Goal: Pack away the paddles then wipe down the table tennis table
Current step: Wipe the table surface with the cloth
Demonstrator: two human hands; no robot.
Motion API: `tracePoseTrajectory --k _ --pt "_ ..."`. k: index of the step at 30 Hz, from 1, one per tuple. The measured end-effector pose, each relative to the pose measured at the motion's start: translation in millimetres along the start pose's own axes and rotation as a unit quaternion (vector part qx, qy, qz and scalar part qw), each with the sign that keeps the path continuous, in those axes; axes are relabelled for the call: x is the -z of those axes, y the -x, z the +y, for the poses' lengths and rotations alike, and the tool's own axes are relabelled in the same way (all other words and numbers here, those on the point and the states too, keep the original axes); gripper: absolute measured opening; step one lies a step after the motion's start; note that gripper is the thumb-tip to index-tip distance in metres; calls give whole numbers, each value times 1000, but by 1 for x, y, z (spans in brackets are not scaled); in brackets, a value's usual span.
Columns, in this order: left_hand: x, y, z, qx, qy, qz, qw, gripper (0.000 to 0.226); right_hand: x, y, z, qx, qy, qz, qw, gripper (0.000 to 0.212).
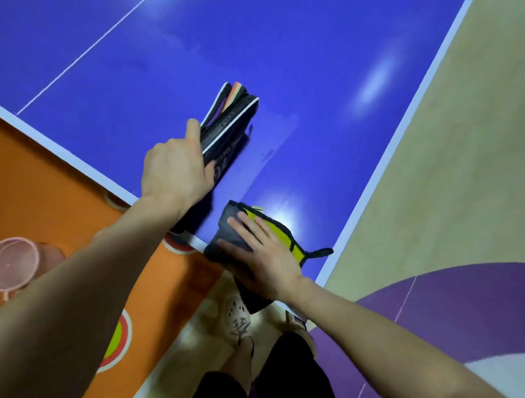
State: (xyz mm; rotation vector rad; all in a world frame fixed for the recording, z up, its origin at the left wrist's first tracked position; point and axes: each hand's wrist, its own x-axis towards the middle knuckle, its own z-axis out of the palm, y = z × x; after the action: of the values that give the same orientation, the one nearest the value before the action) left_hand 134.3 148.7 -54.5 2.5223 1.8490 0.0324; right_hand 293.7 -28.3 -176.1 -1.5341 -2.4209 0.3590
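A black paddle case point(231, 122) with white piping stands on edge on the blue table tennis table point(310, 76), and a paddle's coloured rim shows in its open top. My left hand point(175, 166) grips the case's near end, thumb up along its side. A grey and yellow cloth point(274, 231) lies on the table's near corner and hangs over the edge. My right hand point(266, 255) presses flat on the cloth with straight fingers.
A pink plastic cup point(13, 264) stands on the orange floor at the left. The table's white edge point(72, 153) runs diagonally past my left wrist. My feet point(236, 317) stand under the corner, on beige and purple flooring.
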Motion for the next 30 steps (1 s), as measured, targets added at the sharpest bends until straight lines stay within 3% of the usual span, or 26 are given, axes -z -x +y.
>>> tracePoseTrajectory --k 2,5,7,10,13,16,19,21,23,24,26,28,30 --pt "0 0 -1 5 4 -2 1000 51 3 1 9 51 -14 -25 998 58" --pt "-2 -1 -5 15 10 1 1000 52 24 -27 84 97 35 -31 994 55" --pt "-5 -3 -8 21 10 0 1000 52 42 -61 155 -16 70 26 997 57" --pt "-9 -4 -10 27 7 10 1000 51 67 -113 239 -230 89 72 966 66" --pt "-10 -3 -8 35 -5 6 999 52 64 -128 225 -270 92 89 954 66" --pt "-4 -3 -11 44 21 1 999 53 34 -89 123 -152 55 82 984 62" --pt "1 -3 -13 57 34 0 998 56 5 -45 21 45 -5 -18 999 58" --pt "3 -3 -10 62 32 -1 998 56 5 -39 17 129 -26 -49 990 54" --pt "4 -3 -9 62 32 -2 998 56 19 -55 65 166 -10 -49 985 57" --pt "4 -3 -9 63 34 -5 997 56 29 -66 99 142 4 -30 989 57" --pt "3 -5 -13 68 28 -5 997 56 49 -95 176 13 35 40 998 56" --pt "-1 -4 -14 63 23 0 998 56 70 -118 244 -139 59 81 985 59" --pt "-3 -5 -13 62 23 -1 998 56 79 -129 274 -239 54 78 966 62"
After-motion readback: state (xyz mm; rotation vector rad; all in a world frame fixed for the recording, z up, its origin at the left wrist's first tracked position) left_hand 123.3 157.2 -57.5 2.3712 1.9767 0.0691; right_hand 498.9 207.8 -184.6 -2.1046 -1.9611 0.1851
